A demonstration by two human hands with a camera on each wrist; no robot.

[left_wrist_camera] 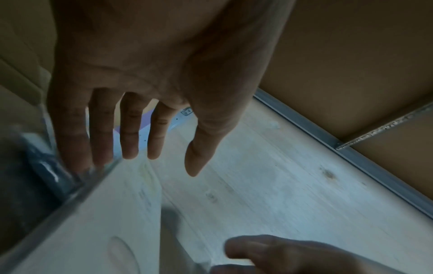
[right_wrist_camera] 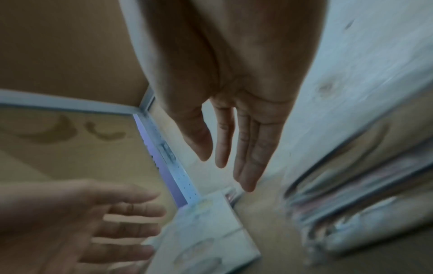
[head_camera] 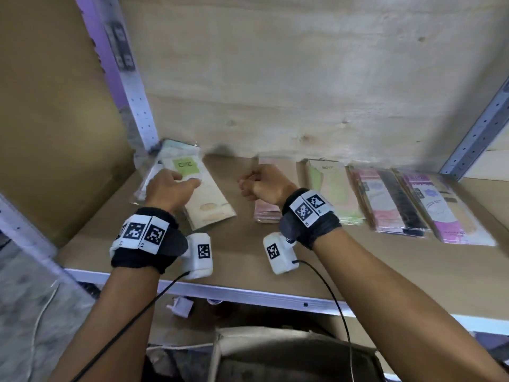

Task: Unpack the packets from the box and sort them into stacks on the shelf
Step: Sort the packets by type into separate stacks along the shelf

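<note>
On the wooden shelf (head_camera: 234, 252) lies a cream packet stack with a green label (head_camera: 203, 199) (left_wrist_camera: 93, 222) (right_wrist_camera: 206, 231) at the far left. My left hand (head_camera: 176, 183) (left_wrist_camera: 164, 161) is just above it, fingers straight and holding nothing. My right hand (head_camera: 253, 183) (right_wrist_camera: 225, 166) hangs over the shelf beside a pink packet stack (head_camera: 265, 213), fingers extended and empty. Further right lie a green-and-pink packet (head_camera: 334, 194), a pink-and-black packet (head_camera: 391, 202) and a purple packet (head_camera: 440, 208). The cardboard box (head_camera: 275, 354) sits below the shelf edge.
Perforated metal uprights stand at the back left (head_camera: 132, 86) and back right (head_camera: 479, 128). A brown cardboard panel (head_camera: 55, 119) closes the left side, and a pale board forms the back wall (head_camera: 303, 92). Bare shelf lies between the cream and pink stacks.
</note>
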